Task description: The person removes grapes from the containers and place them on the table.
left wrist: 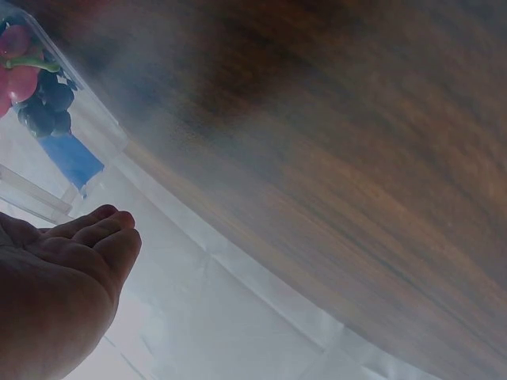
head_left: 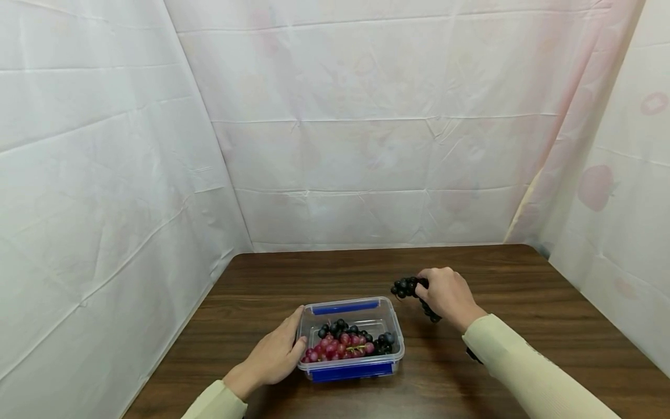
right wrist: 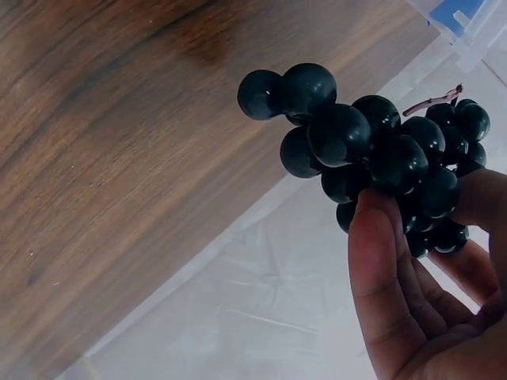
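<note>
A clear plastic container with blue clips sits on the table without a lid. Inside it lie red grapes and black grapes, the red ones toward the front. My left hand rests against the container's left side, its fingers extended along the wall and the thumb by the rim. To the right of the container, my right hand holds a bunch of black grapes between thumb and fingers, apart from the container. A short brown stem sticks out of that bunch.
The dark wooden table has a rounded far edge. White sheeting with faint prints hangs behind it and on both sides.
</note>
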`<state>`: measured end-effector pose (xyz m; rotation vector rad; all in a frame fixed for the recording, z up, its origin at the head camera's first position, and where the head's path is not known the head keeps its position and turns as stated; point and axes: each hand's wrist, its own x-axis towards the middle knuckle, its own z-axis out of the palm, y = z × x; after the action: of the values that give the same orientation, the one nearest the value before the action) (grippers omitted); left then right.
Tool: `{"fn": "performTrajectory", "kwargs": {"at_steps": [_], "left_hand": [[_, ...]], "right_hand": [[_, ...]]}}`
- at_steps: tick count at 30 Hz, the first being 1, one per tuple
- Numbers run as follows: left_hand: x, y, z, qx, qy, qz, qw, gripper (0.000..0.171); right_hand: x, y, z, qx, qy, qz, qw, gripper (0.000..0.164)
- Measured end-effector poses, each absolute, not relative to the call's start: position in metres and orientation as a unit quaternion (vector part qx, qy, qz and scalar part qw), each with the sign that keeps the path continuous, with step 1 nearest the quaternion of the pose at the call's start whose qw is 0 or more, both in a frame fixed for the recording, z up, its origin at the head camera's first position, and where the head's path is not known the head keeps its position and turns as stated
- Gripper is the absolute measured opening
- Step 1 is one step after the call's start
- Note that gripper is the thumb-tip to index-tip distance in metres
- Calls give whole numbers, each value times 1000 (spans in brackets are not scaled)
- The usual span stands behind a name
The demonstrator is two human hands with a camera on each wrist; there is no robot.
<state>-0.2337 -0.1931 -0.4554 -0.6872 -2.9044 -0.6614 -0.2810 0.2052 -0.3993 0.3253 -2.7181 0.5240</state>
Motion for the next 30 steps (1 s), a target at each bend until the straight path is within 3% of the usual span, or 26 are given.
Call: {"fn": "performTrajectory", "kwargs": {"at_steps": [30], "left_hand": [[-234,-193,-455,-226,-950,-211,41,67]], "right_hand": [[-285,195,-422,118,-977,115,139,15]]}}
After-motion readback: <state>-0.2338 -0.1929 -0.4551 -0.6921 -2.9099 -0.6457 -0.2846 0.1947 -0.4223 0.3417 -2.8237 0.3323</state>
